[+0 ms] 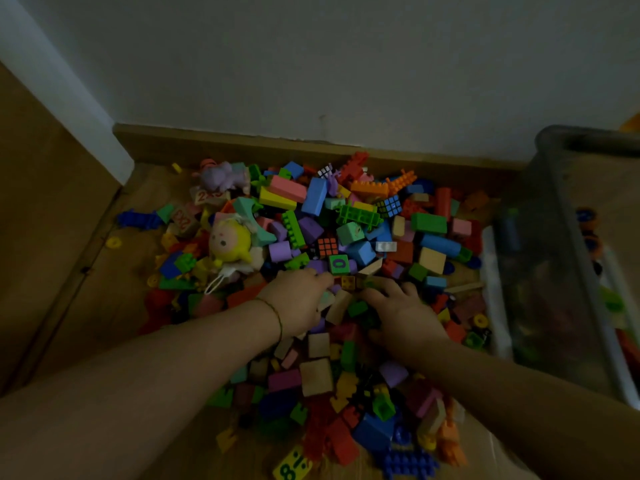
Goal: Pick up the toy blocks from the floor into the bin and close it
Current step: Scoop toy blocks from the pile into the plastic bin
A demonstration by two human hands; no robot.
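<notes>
Your left hand (298,303) and right hand (405,313) press into the toy blocks (311,209), their hold impossible to tell; the bin (550,216) stands rightward, nearest your right hand.

a yellow-haired doll (230,242), a purple plush toy (221,176) and a small puzzle cube (327,246) near the wooden skirting board (207,143)

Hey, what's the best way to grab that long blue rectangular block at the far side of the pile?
Probably best: grip the long blue rectangular block across its narrow width, mid-length, from above. It lies atop the pile, broad face up, uncovered.
</notes>
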